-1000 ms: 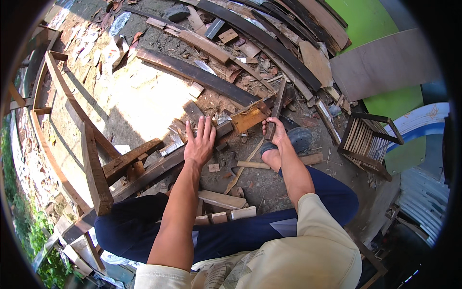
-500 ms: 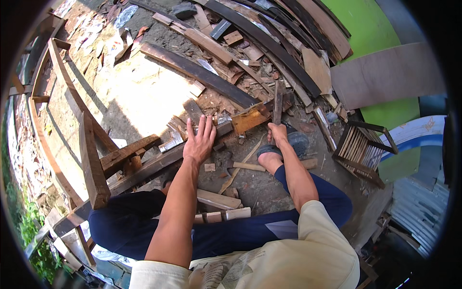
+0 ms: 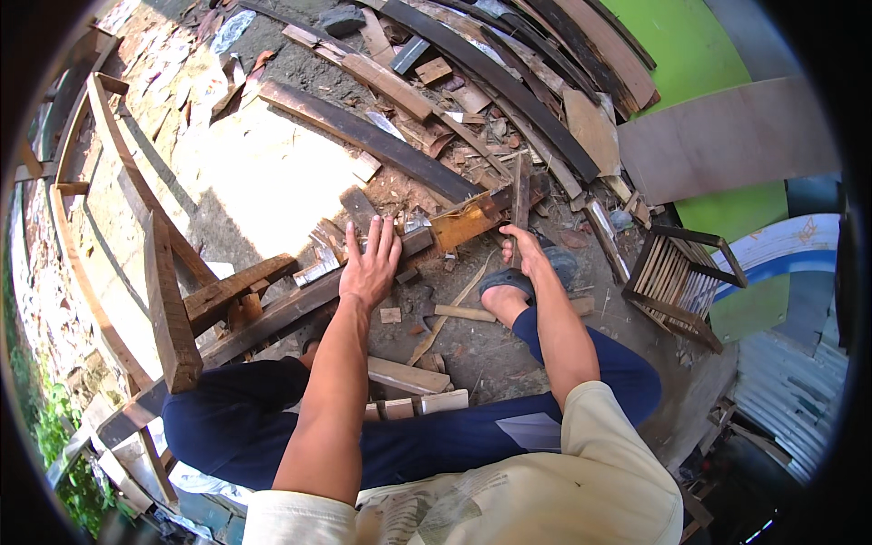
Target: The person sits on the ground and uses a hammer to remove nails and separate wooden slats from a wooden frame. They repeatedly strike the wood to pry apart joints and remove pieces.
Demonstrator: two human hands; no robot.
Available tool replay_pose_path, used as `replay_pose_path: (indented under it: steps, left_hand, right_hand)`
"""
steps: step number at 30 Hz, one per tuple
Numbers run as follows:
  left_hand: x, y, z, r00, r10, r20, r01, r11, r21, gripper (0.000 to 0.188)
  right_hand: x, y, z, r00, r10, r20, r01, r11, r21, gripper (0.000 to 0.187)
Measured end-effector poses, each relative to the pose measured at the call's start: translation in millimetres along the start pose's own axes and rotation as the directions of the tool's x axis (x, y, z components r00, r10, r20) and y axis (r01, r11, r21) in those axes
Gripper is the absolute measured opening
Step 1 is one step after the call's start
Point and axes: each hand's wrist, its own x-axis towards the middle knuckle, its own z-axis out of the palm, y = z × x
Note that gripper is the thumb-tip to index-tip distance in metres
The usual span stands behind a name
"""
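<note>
My left hand (image 3: 369, 266) lies flat with its fingers spread on a long dark wooden beam (image 3: 282, 313), which runs from the lower left up toward the right. Near the beam's right end sits an orange-brown wooden block (image 3: 465, 225). Beside that block, my right hand (image 3: 524, 251) is closed around the lower end of a short flat wooden stick (image 3: 520, 195). The stick points away from me, its far part over the beam's end. Thumb and forefinger are somewhat raised along it; the other fingers are partly hidden. My sandalled foot (image 3: 509, 295) is just below this hand.
Wooden frame pieces (image 3: 163, 300) stand at the left. Several dark planks (image 3: 363, 136) and scraps lie at the far side. A slatted wooden piece (image 3: 681, 282) and green boards (image 3: 695, 54) are at the right. Wood offcuts (image 3: 418, 374) lie between my legs.
My right hand's grip on the stick has loosened a little, with thumb and forefinger lifting. The left hand stays flat on the beam. The view has shifted slightly.
</note>
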Motion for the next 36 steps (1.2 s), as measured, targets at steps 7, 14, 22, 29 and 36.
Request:
replay_pose_path:
  steps: [7, 14, 22, 29, 36]
  left_hand:
    - [0.5, -0.8, -1.9, 1.0, 0.018, -0.01, -0.017, 1.0, 0.024, 0.047]
    - [1.8, 1.3, 0.1, 0.999, 0.022, -0.03, -0.021, 1.0, 0.002, 0.046]
    - [-1.7, 0.6, 1.7, 0.999, 0.004, -0.035, -0.004, 1.0, 0.013, 0.046]
    - [-2.9, -1.3, 3.1, 1.0, -0.013, -0.009, 0.013, 0.998, -0.057, 0.052]
    - [-0.5, 0.0, -2.6, 1.0, 0.02, -0.014, -0.02, 1.0, 0.01, 0.047]
  right_hand:
    - [19.5, 16.8, -19.6, 0.91, -0.054, 0.412, -0.107, 0.927, 0.36, 0.013]
    - [20.5, 19.3, -3.7, 0.881, -0.29, -0.374, 0.005, 0.795, -0.606, 0.039]
    - [-21.0, 10.8, 41.5, 0.715, -0.457, -0.53, -0.163, 0.628, -0.761, 0.054]
    - [21.9, 23.4, 0.3, 0.893, -0.295, -0.34, 0.107, 0.873, -0.477, 0.033]
    - [27.5, 37.0, -12.6, 0.98, -0.168, -0.107, 0.161, 0.984, -0.073, 0.018]
